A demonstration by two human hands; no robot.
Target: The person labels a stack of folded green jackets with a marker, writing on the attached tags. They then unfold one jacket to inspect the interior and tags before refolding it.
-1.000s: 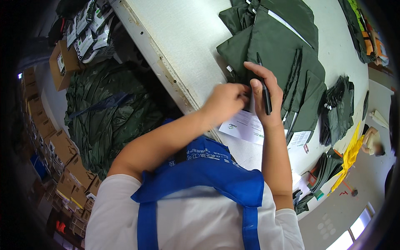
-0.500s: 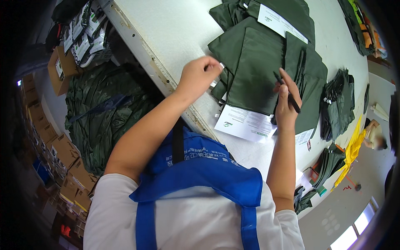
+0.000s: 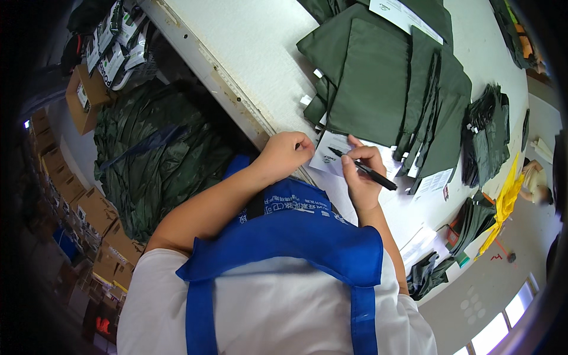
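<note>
Pinching the paper slip [image 3: 329, 158] at the bench's [image 3: 248, 47] near edge, the left hand [image 3: 287, 155] looked liable to let it skid while the right hand [image 3: 358, 173], fingers closed round the black pen [image 3: 362, 168], wrote and smudged.

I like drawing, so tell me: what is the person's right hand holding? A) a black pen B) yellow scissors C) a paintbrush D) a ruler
A: the right hand has its grip on a black pen, tip down on a white paper sheet beside the folded green fabric.
</note>
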